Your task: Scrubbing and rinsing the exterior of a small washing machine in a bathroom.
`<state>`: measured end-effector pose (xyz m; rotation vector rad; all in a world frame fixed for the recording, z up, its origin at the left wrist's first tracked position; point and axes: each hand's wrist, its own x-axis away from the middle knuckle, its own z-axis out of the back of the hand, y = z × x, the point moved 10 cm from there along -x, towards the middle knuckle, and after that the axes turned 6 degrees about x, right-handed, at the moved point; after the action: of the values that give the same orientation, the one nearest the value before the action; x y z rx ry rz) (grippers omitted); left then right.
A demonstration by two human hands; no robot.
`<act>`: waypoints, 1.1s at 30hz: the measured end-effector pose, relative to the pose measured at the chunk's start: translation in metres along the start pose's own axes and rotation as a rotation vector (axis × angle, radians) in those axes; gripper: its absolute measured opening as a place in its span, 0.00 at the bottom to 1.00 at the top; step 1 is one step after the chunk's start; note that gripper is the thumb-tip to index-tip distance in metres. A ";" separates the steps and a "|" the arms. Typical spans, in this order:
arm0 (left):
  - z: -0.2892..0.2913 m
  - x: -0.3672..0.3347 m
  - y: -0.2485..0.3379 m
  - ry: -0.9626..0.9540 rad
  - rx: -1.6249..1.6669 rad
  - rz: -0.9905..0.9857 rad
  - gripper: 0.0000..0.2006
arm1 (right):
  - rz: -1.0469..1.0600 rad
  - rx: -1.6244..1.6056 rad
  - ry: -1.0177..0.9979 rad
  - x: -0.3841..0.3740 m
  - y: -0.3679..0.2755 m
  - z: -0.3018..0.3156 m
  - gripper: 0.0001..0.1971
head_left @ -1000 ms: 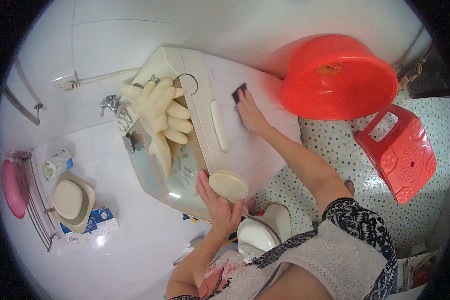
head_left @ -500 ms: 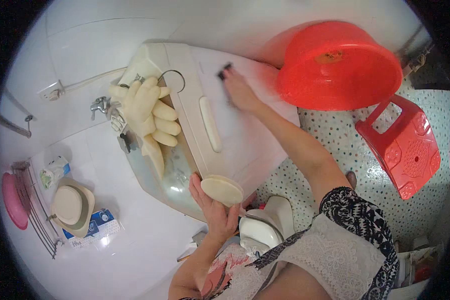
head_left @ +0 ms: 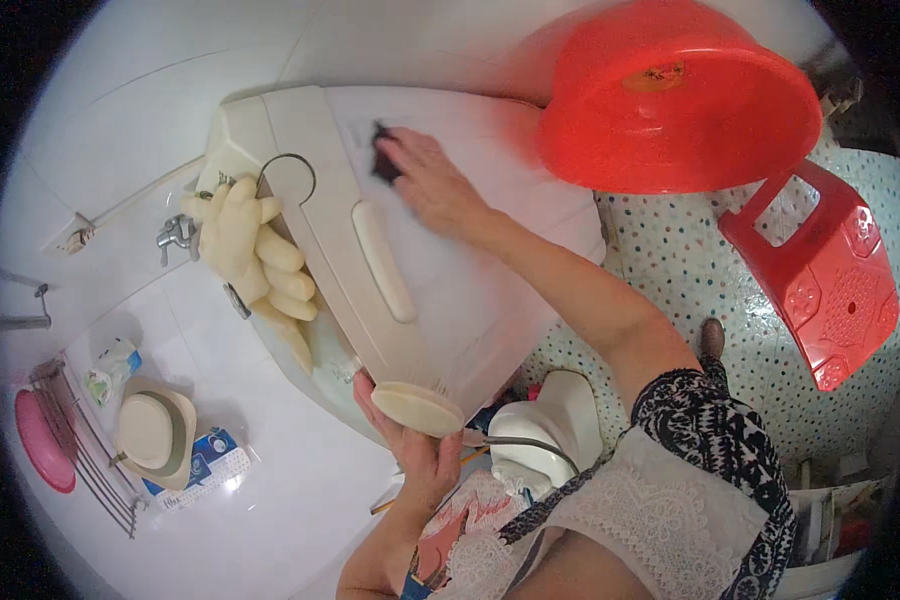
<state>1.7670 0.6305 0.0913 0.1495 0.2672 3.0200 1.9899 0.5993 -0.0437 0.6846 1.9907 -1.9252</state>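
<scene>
Lying under the fingers of the right hand [head_left: 435,188], the nearer one, a dark pad [head_left: 384,160] is held against the white panel [head_left: 450,290] of the washing machine [head_left: 310,125], its long axis pointing roughly away from the body. Well apart, a shower head [head_left: 417,408] is gripped by the left hand [head_left: 417,465], its handle mostly covered. The pad is blurred; its exact kind cannot be told.

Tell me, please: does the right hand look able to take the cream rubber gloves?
Probably yes: the cream rubber gloves lie uncovered nearby, across the cream panel. The right hand would likely need to put down its black scrubber first.
</scene>
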 end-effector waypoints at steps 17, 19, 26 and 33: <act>-0.011 0.018 0.022 -0.013 -0.012 -0.049 0.19 | -0.489 0.021 -0.052 0.182 -0.016 0.036 0.23; -0.007 0.025 0.026 -0.010 -0.007 -0.034 0.18 | -0.573 0.090 -0.024 0.210 -0.003 0.042 0.23; 0.043 0.064 0.046 0.122 -0.040 -0.143 0.19 | -0.867 0.372 -0.125 0.227 0.006 0.065 0.13; 0.100 0.124 0.050 0.182 -0.139 -0.074 0.22 | -0.677 0.469 -0.272 0.190 -0.084 0.082 0.10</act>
<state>1.6501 0.6129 0.2095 -0.1439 0.0747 2.9678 1.7762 0.5439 -0.0757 -0.2158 1.7343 -2.7331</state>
